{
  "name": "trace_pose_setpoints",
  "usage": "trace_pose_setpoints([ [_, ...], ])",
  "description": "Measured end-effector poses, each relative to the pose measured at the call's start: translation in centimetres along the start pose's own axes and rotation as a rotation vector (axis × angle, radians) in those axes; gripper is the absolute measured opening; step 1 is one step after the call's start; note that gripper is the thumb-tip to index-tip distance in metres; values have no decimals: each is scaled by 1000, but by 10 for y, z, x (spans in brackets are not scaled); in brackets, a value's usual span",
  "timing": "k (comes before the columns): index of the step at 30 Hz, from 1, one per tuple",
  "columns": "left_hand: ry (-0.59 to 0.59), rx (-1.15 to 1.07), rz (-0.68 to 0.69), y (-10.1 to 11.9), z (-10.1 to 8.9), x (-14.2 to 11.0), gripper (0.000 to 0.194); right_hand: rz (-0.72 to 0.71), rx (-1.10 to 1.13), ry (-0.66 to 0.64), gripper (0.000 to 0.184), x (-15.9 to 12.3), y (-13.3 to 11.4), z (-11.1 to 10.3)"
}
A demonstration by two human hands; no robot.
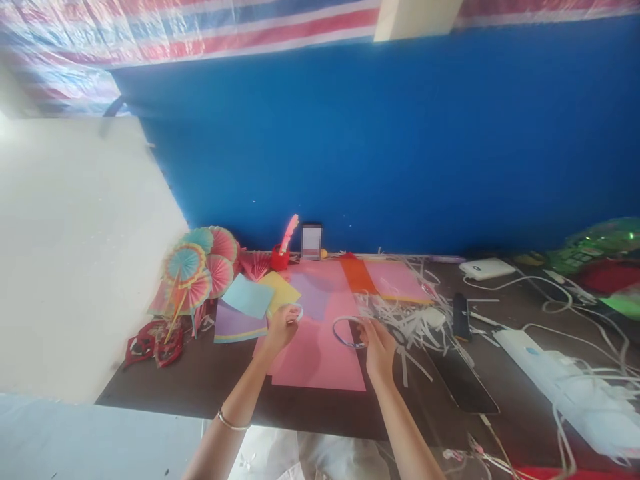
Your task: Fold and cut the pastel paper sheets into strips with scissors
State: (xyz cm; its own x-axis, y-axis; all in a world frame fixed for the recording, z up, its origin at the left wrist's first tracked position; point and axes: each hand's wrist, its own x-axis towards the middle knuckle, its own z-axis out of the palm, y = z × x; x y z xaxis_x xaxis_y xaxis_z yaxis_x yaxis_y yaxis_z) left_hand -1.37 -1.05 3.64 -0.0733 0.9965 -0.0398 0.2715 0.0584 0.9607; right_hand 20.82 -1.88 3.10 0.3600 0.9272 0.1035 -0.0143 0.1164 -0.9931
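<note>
Blue wall (350,147): fills the upper and middle frame. Dark table (200,387): runs across the lower half. Pink paper (315,363): lower centre, flat, near edge close to the table's front. Power strip (525,353): lower right, cables over its far end. Paper fans (185,263): left of centre, bunched. White strips (415,320): loose tangle, right of centre, beside the right hand (379,350). Phone (467,387): lower right, dark side up. Blue sheet (247,295) and yellow sheet (280,288): centre left, near the left hand (283,327). Orange sheet (357,275): centre, beyond the right hand.

Ring (337,335): just below centre, above the pink paper, tilted, hollow middle facing the camera. Looks like a tape roll; cannot confirm.

Right hand: fingers closed on the ring's right side. Left hand: fingertips pinched together on a white bit (299,311), too blurred to name. Hands apart, pink paper between them. Cannot tell whether anything thin links bit and ring.

Judgement: stage at hand is a two-handed hold, both items off the paper. Moving the ring calls for a steady right grip, clear of the strips; moving the bit, a light pinch, clear of the sheets.
</note>
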Motion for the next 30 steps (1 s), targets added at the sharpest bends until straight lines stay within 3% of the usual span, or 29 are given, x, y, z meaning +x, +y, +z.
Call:
trace_pose_setpoints([
  [9,-4,-219,-123,-4,-10,0,24,81,257,-89,28,0,-12,3],
  [13,52,-128,-64,-3,-14,-4,19,108,287,-153,26,-2,-14,4],
  [17,126,-49,-7,5,-17,-7,20,94,254,-187,27,-7,-16,5],
  [26,28,-223,47,30,-16,-7,19,161,-33,-359,35,-16,-35,10],
  [30,49,-192,80,38,-12,-11,16,222,-74,-445,38,-21,-44,20],
])
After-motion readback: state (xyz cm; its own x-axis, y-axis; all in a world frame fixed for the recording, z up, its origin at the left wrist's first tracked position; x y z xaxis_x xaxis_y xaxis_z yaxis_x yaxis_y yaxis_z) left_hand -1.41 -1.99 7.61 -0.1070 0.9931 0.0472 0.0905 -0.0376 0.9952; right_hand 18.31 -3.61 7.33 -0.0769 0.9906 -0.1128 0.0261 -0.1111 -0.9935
